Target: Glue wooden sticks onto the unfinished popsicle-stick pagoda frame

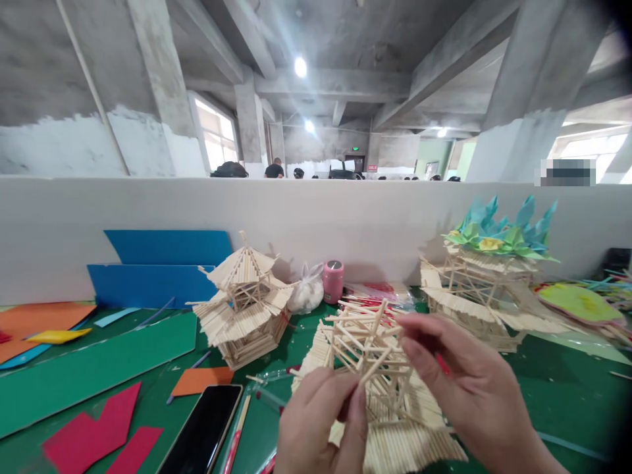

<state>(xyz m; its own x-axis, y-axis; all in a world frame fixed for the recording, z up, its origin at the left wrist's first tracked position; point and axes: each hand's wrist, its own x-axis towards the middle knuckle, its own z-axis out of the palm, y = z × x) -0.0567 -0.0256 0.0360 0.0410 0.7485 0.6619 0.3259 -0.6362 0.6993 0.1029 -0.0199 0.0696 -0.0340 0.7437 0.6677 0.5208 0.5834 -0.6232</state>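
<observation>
A half-built pavilion model of thin wooden sticks [380, 342] stands in front of me, its open upper frame above a sloping stick roof. My left hand [320, 421] is closed at the model's near side, thumb and forefinger pinching a wooden stick [376, 365] that slants up against the frame. At the frame's upper right is my right hand [469, 388], its thumb and forefinger drawn together. What those fingertips hold is hidden; a bit of red shows between the fingers.
A finished stick pavilion [241, 309] stands left, another topped with paper petals [508, 230] right. A pink jar [334, 282] and a white plastic bag [307, 289] sit behind. A phone [202, 431], coloured paper [99, 428] and a green board [99, 372] lie left. A white partition [162, 204] runs behind.
</observation>
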